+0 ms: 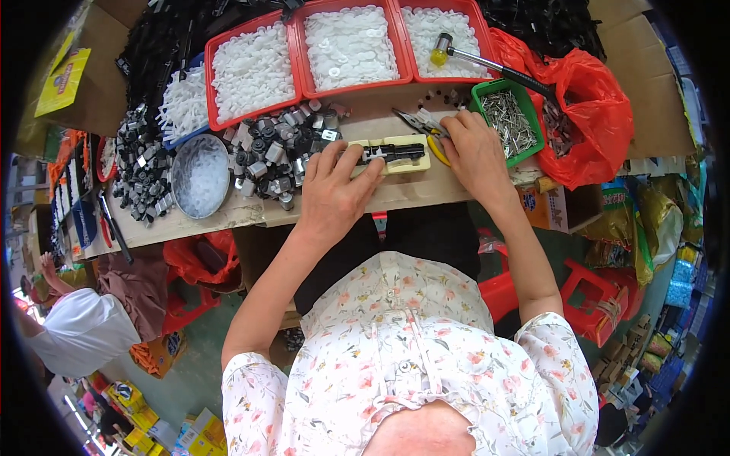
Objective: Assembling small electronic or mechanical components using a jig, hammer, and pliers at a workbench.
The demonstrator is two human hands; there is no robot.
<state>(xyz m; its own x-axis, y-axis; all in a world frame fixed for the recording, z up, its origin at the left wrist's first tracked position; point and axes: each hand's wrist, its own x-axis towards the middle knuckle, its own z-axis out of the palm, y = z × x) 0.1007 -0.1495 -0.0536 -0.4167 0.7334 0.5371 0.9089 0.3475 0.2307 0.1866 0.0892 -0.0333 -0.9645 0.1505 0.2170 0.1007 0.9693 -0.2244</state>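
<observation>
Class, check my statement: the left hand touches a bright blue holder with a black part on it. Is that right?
Not quite: the colour is wrong. The head view shows that the holder is pale cream, not bright blue. The left hand does touch it, and the black part is on it.

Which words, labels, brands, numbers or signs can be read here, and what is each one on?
I'll locate the print but not copy its wording.
Yellow label at upper left, by cardboard: printed; not quoted.
Carton under the table's right end: printed; not quoted.
Yellow boxes at lower left: too small and blurred to read.
</observation>
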